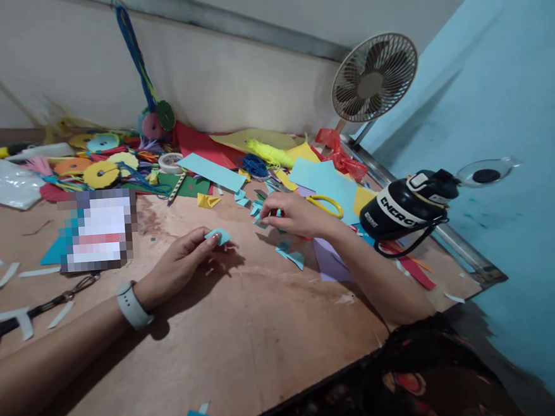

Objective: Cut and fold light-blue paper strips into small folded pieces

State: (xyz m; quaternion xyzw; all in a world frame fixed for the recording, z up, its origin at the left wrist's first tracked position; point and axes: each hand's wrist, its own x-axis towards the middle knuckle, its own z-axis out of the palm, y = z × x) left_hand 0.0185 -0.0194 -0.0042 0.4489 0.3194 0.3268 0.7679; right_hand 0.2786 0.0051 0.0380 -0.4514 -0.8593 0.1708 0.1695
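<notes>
Between the thumb and fingers of my left hand [190, 255] is a small light blue paper piece [221, 235], held a little above the wooden table [221, 351]. My right hand [290, 213] reaches over a pile of light blue paper scraps [257, 206], its fingers bent down at the pile's edge. Whether it grips a scrap is too small to tell. Nearer to me, just below that hand, lie other folded blue scraps [290, 255]. A yellow folded piece [208, 201] rests between and beyond the hands.
Yellow-handled scissors [327, 204] lie behind my right forearm. A black bottle [401, 209] and a fan [376, 81] stand at the right. Coloured paper discs [101, 174], a tape roll [170, 163] and a pencil [176, 190] lie at the back left, near a pixelated item [99, 230].
</notes>
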